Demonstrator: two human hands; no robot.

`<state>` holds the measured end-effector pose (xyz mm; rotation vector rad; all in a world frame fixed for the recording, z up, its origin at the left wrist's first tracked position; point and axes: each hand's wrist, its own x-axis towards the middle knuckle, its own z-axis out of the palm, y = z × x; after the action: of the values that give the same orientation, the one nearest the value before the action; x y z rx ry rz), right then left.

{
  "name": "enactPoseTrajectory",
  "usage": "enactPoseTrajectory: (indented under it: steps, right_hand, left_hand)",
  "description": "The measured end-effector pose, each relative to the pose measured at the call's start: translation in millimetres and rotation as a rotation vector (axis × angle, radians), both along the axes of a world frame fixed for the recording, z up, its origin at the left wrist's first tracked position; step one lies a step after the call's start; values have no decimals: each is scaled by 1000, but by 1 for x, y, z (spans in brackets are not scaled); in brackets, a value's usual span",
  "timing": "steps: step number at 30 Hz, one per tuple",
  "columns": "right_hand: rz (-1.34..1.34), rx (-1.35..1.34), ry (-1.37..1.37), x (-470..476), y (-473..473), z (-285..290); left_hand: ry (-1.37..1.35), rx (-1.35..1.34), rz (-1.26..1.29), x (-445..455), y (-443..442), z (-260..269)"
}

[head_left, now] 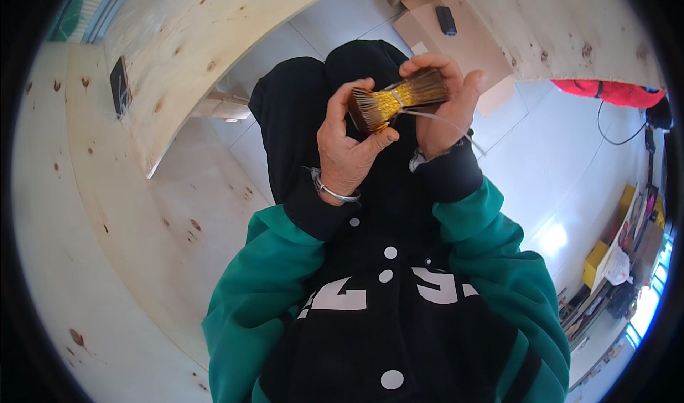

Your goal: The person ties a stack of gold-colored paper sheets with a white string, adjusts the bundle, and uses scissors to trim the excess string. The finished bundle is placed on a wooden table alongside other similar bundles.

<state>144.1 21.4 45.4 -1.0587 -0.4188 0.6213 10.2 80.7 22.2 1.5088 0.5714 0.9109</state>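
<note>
A bundle of thin flat strips (404, 95), gold at its narrow middle and brown at its fanned ends, is held above my lap. A pale cable tie goes round the middle, its long tail hanging to the right. My left hand (350, 141) grips the left end between thumb and fingers; a silver bangle is on that wrist. At the other end, my right hand (446, 103) has its fingertips on top of the bundle, with the thumb raised. What exactly the strips are cannot be told.
Plywood panels (176, 45) curve round the left and top. Beyond my knees a flattened cardboard piece (475, 45) lies on the tiled floor, bearing a small black object (445, 20). Red cloth (614, 92) is at the right. Shelving with yellow bins (595, 264) stands at the far right.
</note>
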Motion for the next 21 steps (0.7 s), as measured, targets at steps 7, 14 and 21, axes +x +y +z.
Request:
enactPoseTrajectory:
  steps: [7,14,21]
  right_hand:
    - [-2,31,4,3,4,-2]
    - [16,61,64,12,3,-10]
    - [2,77,123,14,8,-19]
  left_hand:
    - [1,61,16,-3,-5,-3]
    - [60,109,31,-8,-5,0]
    - [199,147,61,-9,-8,-1]
